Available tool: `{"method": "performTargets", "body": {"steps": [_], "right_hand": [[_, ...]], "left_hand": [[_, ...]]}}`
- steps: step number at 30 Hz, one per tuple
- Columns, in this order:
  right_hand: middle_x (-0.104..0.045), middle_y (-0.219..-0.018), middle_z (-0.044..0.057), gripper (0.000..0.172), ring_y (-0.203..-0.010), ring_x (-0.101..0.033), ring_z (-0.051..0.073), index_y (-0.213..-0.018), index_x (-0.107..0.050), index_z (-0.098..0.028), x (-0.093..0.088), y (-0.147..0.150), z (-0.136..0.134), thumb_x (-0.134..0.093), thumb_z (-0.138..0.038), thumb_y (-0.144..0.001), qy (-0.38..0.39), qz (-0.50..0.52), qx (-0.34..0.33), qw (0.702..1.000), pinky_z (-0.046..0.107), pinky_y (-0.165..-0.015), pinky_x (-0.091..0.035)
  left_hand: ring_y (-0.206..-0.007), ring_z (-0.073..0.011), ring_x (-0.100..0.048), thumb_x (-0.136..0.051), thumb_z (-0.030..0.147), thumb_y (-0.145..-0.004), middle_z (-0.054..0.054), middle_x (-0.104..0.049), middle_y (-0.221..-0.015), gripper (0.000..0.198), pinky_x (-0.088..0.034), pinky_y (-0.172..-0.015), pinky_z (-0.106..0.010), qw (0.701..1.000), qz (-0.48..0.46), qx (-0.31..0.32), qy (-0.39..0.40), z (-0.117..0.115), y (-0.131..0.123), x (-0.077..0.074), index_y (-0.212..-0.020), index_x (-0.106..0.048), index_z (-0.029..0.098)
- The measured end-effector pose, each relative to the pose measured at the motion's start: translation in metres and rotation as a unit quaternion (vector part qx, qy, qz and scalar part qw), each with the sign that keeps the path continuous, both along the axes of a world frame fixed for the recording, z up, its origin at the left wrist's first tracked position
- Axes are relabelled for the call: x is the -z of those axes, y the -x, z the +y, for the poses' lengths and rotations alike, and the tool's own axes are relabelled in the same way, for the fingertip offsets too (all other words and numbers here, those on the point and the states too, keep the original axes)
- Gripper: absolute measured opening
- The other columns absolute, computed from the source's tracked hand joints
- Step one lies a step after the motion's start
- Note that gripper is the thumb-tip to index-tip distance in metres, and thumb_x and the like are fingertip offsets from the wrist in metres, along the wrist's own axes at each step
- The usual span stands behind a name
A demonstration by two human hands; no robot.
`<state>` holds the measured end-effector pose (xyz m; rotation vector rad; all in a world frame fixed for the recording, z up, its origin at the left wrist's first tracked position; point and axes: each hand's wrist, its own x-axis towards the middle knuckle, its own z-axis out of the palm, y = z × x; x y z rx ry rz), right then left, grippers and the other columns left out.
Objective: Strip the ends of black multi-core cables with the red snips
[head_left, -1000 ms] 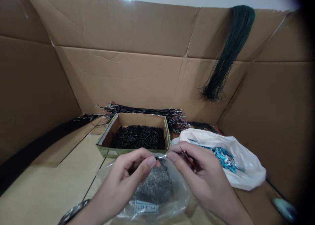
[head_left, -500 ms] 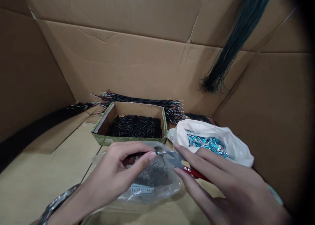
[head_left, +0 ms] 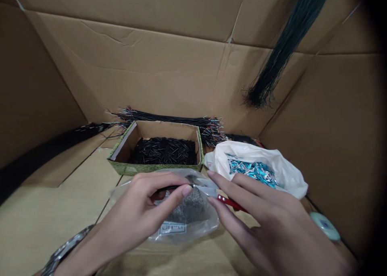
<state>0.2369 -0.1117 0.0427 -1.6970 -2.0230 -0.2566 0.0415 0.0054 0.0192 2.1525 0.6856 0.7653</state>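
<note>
My left hand point(head_left: 151, 207) pinches a thin black cable point(head_left: 171, 187) between thumb and forefinger, its end pointing right. Red-handled snips point(head_left: 231, 202) are held in my right hand point(head_left: 256, 219), with the blades meeting the cable's tip just beyond my left fingertips. Under both hands lies a clear plastic bag point(head_left: 198, 223) of small grey pieces, partly hidden by my left hand.
Behind stands a green-edged box point(head_left: 130, 169) of short black pieces, with a cable bundle point(head_left: 169, 118) beyond. A white bag point(head_left: 290, 175) of blue and silver bits sits right, near a pale green object point(head_left: 325, 226). Dark strands point(head_left: 290, 42) hang at upper right.
The snips and my right hand have moved slightly left, bringing the blades closer to my left fingertips. The view has shifted a little, and the pale green object at right shows more.
</note>
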Motion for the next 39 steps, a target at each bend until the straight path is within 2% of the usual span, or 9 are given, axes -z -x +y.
{"method": "performTargets", "body": {"steps": [8, 13, 19, 24, 27, 30, 34, 37, 39], "right_hand": [[-0.076, -0.096, 0.009, 0.036, -0.07, -0.071, 0.026, -0.127, -0.069, -0.019, 0.003, -0.004, 0.007, -0.046, -0.031, -0.103, 0.003, -0.014, -0.013, 1.0, 0.039, -0.062, -0.059], [-0.074, -0.091, 0.008, 0.035, -0.06, -0.069, 0.021, -0.126, -0.068, -0.014, 0.013, 0.0, 0.014, -0.047, -0.031, -0.104, -0.044, -0.096, -0.007, 0.994, 0.034, -0.048, -0.047], [-0.072, -0.088, 0.006, 0.033, -0.054, -0.065, 0.018, -0.129, -0.065, -0.011, 0.025, 0.007, 0.022, -0.053, -0.027, -0.102, -0.052, -0.161, 0.008, 0.986, 0.034, -0.043, -0.035], [-0.07, -0.079, 0.004, 0.021, -0.058, -0.066, 0.02, -0.112, -0.07, -0.014, 0.029, 0.013, 0.031, -0.064, -0.015, -0.092, 0.01, -0.149, -0.01, 0.989, 0.033, -0.046, -0.031], [-0.071, -0.076, 0.003, 0.009, -0.054, -0.064, 0.02, -0.096, -0.072, -0.018, 0.025, 0.008, 0.04, -0.063, -0.017, -0.094, 0.043, -0.121, 0.033, 0.991, 0.033, -0.046, -0.027], [-0.074, -0.086, 0.005, 0.013, -0.067, -0.068, 0.022, -0.102, -0.071, -0.02, 0.013, -0.009, 0.047, -0.061, -0.027, -0.099, 0.047, -0.013, 0.059, 0.997, 0.031, -0.054, -0.037], [-0.074, -0.101, 0.0, 0.019, -0.087, -0.067, 0.017, -0.109, -0.068, -0.025, -0.002, -0.033, 0.047, -0.072, -0.032, -0.092, 0.069, 0.18, -0.114, 0.974, 0.027, -0.076, -0.048], [-0.073, -0.093, -0.002, 0.023, -0.078, -0.065, 0.012, -0.108, -0.07, -0.022, -0.005, -0.035, 0.043, -0.077, -0.017, -0.086, 0.113, 0.246, -0.276, 0.922, 0.022, -0.071, -0.048], [-0.071, -0.084, -0.001, 0.022, -0.07, -0.062, 0.01, -0.108, -0.074, -0.019, -0.005, -0.03, 0.039, -0.073, -0.011, -0.088, 0.123, 0.256, -0.336, 0.898, 0.022, -0.064, -0.045]], "left_hand": [[-0.078, -0.0139, -0.073, -0.061, 0.03, -0.099, 0.005, -0.08, -0.092, 0.017, -0.052, -0.067, -0.018, 0.999, 0.025, -0.004, -0.027, 0.0, 0.003, -0.003, -0.098, -0.077, 0.026], [-0.068, -0.0128, -0.068, -0.057, 0.032, -0.101, 0.003, -0.078, -0.085, 0.022, -0.048, -0.059, -0.018, 0.996, 0.064, -0.019, -0.058, 0.002, 0.002, -0.004, -0.095, -0.076, 0.022], [-0.069, -0.0176, -0.069, -0.054, 0.031, -0.101, -0.002, -0.077, -0.082, 0.027, -0.049, -0.059, -0.022, 0.986, 0.123, -0.046, -0.101, 0.005, 0.003, 0.0, -0.095, -0.078, 0.021], [-0.065, -0.0177, -0.069, -0.054, 0.03, -0.1, -0.003, -0.077, -0.078, 0.026, -0.048, -0.06, -0.023, 0.98, 0.142, -0.046, -0.134, 0.007, 0.004, 0.007, -0.096, -0.079, 0.022], [-0.065, -0.0176, -0.068, -0.054, 0.032, -0.1, -0.003, -0.076, -0.079, 0.026, -0.046, -0.06, -0.023, 0.98, 0.149, -0.045, -0.121, 0.009, 0.004, 0.007, -0.095, -0.078, 0.022], [-0.065, -0.0162, -0.064, -0.053, 0.038, -0.101, -0.001, -0.076, -0.082, 0.028, -0.043, -0.058, -0.023, 0.986, 0.152, -0.026, -0.064, 0.011, 0.006, 0.002, -0.095, -0.077, 0.024], [-0.067, -0.0134, -0.059, -0.055, 0.047, -0.1, 0.004, -0.071, -0.079, 0.03, -0.039, -0.057, -0.021, 0.989, 0.113, 0.05, 0.079, 0.015, 0.011, -0.005, -0.097, -0.076, 0.026], [-0.062, -0.0117, -0.049, -0.055, 0.049, -0.1, 0.004, -0.058, -0.067, 0.037, -0.036, -0.056, -0.022, 0.968, 0.082, 0.139, 0.19, 0.018, 0.011, -0.007, -0.088, -0.074, 0.02], [-0.059, -0.0109, -0.043, -0.054, 0.048, -0.101, 0.004, -0.051, -0.062, 0.041, -0.033, -0.055, -0.023, 0.948, 0.069, 0.199, 0.239, 0.019, 0.01, -0.008, -0.082, -0.071, 0.016]]}}
